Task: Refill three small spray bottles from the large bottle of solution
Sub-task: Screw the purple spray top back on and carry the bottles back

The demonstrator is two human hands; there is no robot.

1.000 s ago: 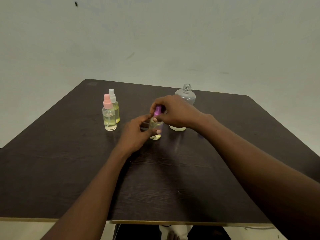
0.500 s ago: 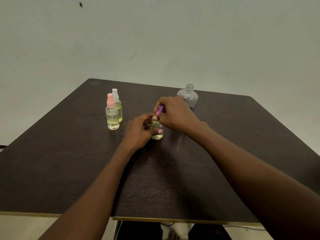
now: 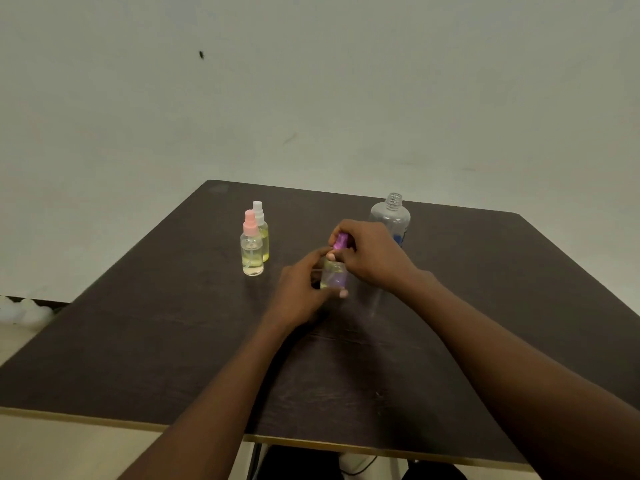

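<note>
The person works near the middle of the dark bench (image 3: 138,341), on a small bottle (image 3: 333,276) that seems to stand upright on the surface. The left hand (image 3: 299,292) grips the clear body of this bottle, its fingers (image 3: 320,253) curled round the far side and the thumb low on the near side, so the body cannot turn. The right hand (image 3: 375,259) comes from above and its fingers (image 3: 343,259) pinch the purple spray cap (image 3: 341,241) at the neck. This is the grip for screwing: one hand holds, the other twists. Whether the cap goes on or off cannot be told from this view. Yellowish liquid shows inside the body, so probably this bottle is already filled and the cap is being closed. To the left, well apart from the hands, the pink-capped bottle (image 3: 251,252) and the white-capped bottle (image 3: 262,232) stand upright just beside each other, both closed and with yellowish liquid inside. They are likely put aside there as finished. The large bottle (image 3: 391,216) stands just behind the right hand, without a cap and with its lower part hidden by the hand. What shows of it looks nearly empty. It is close enough that a careless wrist could knock it over.
</note>
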